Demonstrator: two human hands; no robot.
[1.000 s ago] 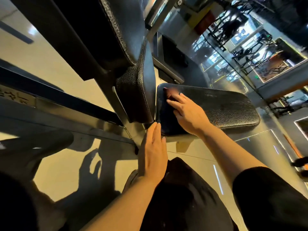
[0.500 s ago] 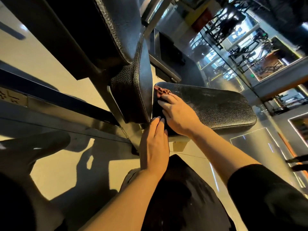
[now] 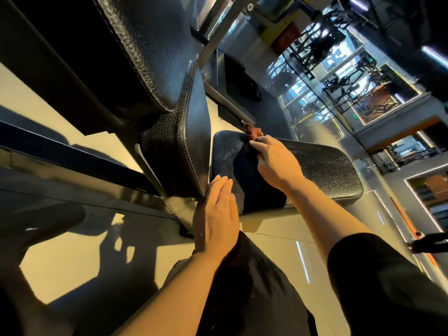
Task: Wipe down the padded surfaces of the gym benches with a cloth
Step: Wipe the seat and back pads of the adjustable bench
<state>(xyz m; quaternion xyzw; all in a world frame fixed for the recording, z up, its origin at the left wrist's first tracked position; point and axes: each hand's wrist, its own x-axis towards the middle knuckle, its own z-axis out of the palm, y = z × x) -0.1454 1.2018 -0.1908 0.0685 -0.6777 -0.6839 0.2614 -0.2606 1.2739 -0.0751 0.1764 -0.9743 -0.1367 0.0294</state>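
The cloth (image 3: 253, 132), a small reddish-brown wad, sits at the far edge of the seat pad (image 3: 324, 166), mostly hidden under the right hand (image 3: 276, 163). That hand lies over it with the fingers bent down onto the cloth, pinning it against the black textured padding; this looks like the far end of a wiping stroke, with pressure kept on the cloth so it drags across the grain rather than slipping. The left hand (image 3: 215, 214) rests at the pad's near-left corner, fingers straight and together, holding nothing, probably bracing the body while the other arm reaches. Just left of the seat, across a narrow gap, rises the tilted back pad (image 3: 179, 146), with a larger padded section (image 3: 145, 49) above it, both likely due for wiping too. Beneath lies a pale glossy floor (image 3: 72, 258); gym machines (image 3: 351, 76) stand far right.
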